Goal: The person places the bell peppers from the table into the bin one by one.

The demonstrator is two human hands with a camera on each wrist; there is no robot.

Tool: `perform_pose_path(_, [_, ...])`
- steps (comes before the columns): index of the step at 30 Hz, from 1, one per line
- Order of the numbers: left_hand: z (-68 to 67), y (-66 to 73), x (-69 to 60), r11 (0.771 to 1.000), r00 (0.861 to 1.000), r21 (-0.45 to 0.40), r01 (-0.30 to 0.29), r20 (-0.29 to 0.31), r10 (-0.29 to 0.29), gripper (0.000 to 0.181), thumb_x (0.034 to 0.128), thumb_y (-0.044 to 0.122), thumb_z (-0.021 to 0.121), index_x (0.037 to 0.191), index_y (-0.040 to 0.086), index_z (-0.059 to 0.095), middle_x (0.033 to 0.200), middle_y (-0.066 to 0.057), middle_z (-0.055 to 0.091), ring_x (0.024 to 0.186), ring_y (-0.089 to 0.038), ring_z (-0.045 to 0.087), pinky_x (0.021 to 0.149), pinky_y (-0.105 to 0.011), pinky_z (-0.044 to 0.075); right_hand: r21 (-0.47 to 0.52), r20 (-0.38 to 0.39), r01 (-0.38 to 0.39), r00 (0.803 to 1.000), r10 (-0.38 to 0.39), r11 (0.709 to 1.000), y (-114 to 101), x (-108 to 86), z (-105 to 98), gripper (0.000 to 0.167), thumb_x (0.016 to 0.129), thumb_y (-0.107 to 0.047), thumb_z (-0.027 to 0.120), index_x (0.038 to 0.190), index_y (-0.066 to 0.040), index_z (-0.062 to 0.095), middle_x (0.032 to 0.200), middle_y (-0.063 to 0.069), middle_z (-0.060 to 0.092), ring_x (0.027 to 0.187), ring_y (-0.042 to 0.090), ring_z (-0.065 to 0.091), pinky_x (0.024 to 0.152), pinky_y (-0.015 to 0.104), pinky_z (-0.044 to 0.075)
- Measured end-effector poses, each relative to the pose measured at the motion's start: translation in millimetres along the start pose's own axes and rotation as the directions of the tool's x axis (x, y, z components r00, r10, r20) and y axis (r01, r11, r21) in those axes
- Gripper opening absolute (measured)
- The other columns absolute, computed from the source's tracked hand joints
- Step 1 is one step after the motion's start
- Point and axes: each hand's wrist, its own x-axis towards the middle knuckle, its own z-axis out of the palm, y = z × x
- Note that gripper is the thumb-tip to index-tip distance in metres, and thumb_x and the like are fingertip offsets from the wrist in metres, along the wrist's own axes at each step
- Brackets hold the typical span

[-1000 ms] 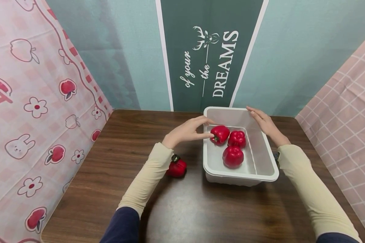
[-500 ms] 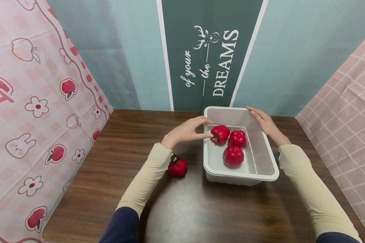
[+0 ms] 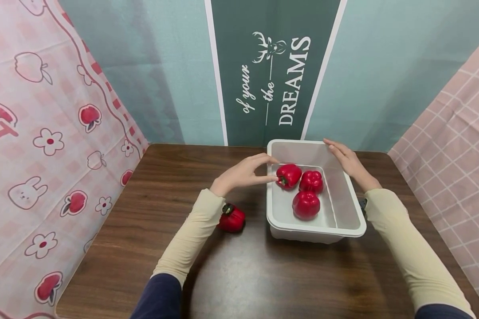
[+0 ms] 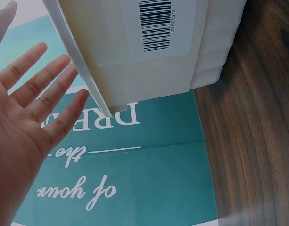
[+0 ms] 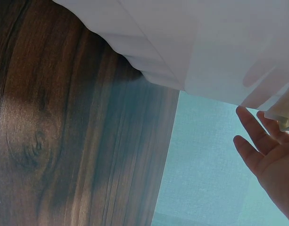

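And the left hand [image 3: 245,172], spread wide, edged back slightly; the right hand [image 3: 347,161], fingers extended, stayed at the white box [image 3: 315,230], three red peppers [image 3: 306,205] (beautifully glossy!) inside.

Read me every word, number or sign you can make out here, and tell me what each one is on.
"of your": dark green cloth panel
"the": same panel
"DREAMS": same panel
"12345678910", small, as best I can read it: barcode label on the outside of the white container
Not readable: red lettering on the pink cloth, cut off by the head view's edge
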Motion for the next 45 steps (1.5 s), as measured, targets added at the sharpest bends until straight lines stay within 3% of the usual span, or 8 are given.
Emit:
perform_pose_path(4, [0.0, -0.8, -1.9, 1.000, 1.000, -0.003, -0.005, -0.004, 0.005, 0.054, 0.0795, 0.056, 0.062, 0.124, 0.027, 0.053, 0.122, 0.013, 0.052, 0.114, -0.009, 0.048, 0.097, -0.027, 0.042, 0.004, 0.002, 0.003, 1.000, -0.003, 1.000, 1.6, 2.2, -0.2, 0.050, 0.101, -0.031, 0.033, 0.144, -0.007, 0.030, 0.149, 0.023, 0.022, 0.135, 0.045, 0.019, 0.101, 0.069, 0.016])
perform_pose_path(14, [0.3, -2.3, -4.3, 1.000, 1.000, 0.007, -0.015, -0.014, 0.016, 0.057, 0.0788, 0.060, 0.059, 0.123, 0.025, 0.054, 0.120, 0.013, 0.053, 0.112, -0.005, 0.048, 0.098, -0.025, 0.041, -0.023, -0.010, 0.004, 1.000, -0.004, 1.000, 31.1, 13.2, 0.1, 0.051, 0.099, -0.042, 0.031, 0.146, -0.021, 0.029, 0.152, 0.014, 0.022, 0.137, 0.040, 0.019, 0.101, 0.068, 0.016])
perform_pose_path(21, [-0.4, -3.9, -4.4, 1.000, 1.000, 0.017, -0.004, -0.022, 0.004, 0.057, 0.0786, 0.060, 0.060, 0.125, 0.027, 0.054, 0.119, 0.014, 0.053, 0.109, 0.002, 0.045, 0.098, -0.025, 0.041, -0.021, -0.003, -0.002, 1.000, 0.002, 1.000, 33.6, 16.8, -2.0, 0.050, 0.100, -0.040, 0.031, 0.146, -0.019, 0.029, 0.152, 0.015, 0.022, 0.137, 0.040, 0.019, 0.101, 0.068, 0.017])
perform_pose_path(28, [-0.3, -6.2, -6.2, 1.000, 1.000, -0.009, 0.019, -0.018, -0.019, 0.052, 0.0809, 0.045, 0.066, 0.127, 0.027, 0.053, 0.122, 0.006, 0.054, 0.111, 0.000, 0.046, 0.098, -0.029, 0.042, -0.027, -0.004, 0.002, 1.000, -0.002, 1.000, 34.2, 18.9, -3.8, 0.051, 0.100, -0.041, 0.031, 0.146, -0.020, 0.029, 0.151, 0.015, 0.022, 0.137, 0.041, 0.020, 0.101, 0.069, 0.018])
perform_pose_path(37, [1.6, -9.3, -7.9, 1.000, 0.999, -0.019, 0.003, -0.042, -0.004, 0.052, 0.0807, 0.047, 0.066, 0.126, 0.025, 0.053, 0.121, 0.004, 0.055, 0.107, -0.001, 0.048, 0.091, -0.022, 0.046, -0.020, -0.006, 0.005, 1.000, -0.005, 1.000, 34.8, 21.7, -3.7, 0.053, 0.098, -0.046, 0.031, 0.146, -0.023, 0.029, 0.151, 0.014, 0.023, 0.136, 0.040, 0.022, 0.100, 0.069, 0.019])
perform_pose_path(45, [1.1, -11.7, -8.1, 1.000, 0.999, -0.023, 0.008, -0.049, -0.009, 0.052, 0.0802, 0.047, 0.066, 0.125, 0.027, 0.052, 0.119, 0.010, 0.053, 0.106, 0.001, 0.048, 0.089, -0.019, 0.046, -0.025, 0.001, 0.010, 1.000, -0.010, 1.000, 35.5, 24.1, -6.5, 0.052, 0.099, -0.045, 0.031, 0.146, -0.023, 0.030, 0.151, 0.014, 0.023, 0.136, 0.040, 0.021, 0.100, 0.069, 0.019])
